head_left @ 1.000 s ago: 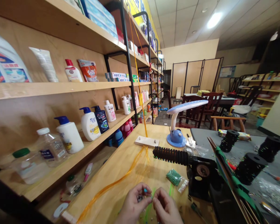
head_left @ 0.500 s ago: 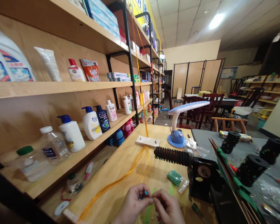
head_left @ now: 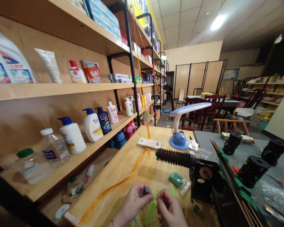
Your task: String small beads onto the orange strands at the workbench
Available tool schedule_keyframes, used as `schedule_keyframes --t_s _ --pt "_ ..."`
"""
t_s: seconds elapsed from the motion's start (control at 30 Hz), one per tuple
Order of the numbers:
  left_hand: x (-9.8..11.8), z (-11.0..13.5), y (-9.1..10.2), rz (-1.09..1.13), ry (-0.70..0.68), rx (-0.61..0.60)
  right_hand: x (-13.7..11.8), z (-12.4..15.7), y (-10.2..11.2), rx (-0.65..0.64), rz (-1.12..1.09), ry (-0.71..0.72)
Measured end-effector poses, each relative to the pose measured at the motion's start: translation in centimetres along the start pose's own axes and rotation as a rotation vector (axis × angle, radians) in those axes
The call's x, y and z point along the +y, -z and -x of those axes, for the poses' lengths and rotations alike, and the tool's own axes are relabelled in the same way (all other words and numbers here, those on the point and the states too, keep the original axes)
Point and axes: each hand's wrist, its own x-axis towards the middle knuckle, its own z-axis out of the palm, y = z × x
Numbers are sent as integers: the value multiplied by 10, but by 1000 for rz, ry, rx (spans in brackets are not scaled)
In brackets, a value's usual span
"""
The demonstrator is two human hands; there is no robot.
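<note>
Low at the bottom of the view, my left hand (head_left: 135, 203) is curled in a pinch on small beads, one of them teal (head_left: 146, 190). My right hand (head_left: 168, 208) sits just to its right, fingers pinched together on a thin green cord (head_left: 152, 209) that runs down between the hands. Both hands hover over the wooden table (head_left: 132, 157). A bundle of orange cords (head_left: 123, 182) lies across the table to the left and rises up to the shelf post.
A black ribbed roller on a black machine (head_left: 201, 173) stands right of my hands, with a bag of green beads (head_left: 176, 179) in front. A blue desk lamp (head_left: 180, 138), a wooden peg board (head_left: 148, 143), black spools (head_left: 252, 170) and shelves of bottles (head_left: 92, 126) surround the table.
My hands have drawn slightly apart and shifted a little lower; the teal bead now shows at my left fingertips. The view barely moved.
</note>
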Motion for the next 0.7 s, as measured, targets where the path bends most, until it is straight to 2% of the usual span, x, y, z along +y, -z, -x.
schedule_keyframes --t_s 0.07,0.17,0.43,0.7 --pt "-2 0 -2 26 19 5 -3 1 0 -27 -34 -10" --pt "-6 -1 -5 75 32 12 -6 2 -1 -49 32 10" --pt "-12 -5 -7 87 47 29 0 0 -4 -5 64 -4" --pt "-4 -15 8 71 -18 229 -1 -1 -8 17 -174 -156"
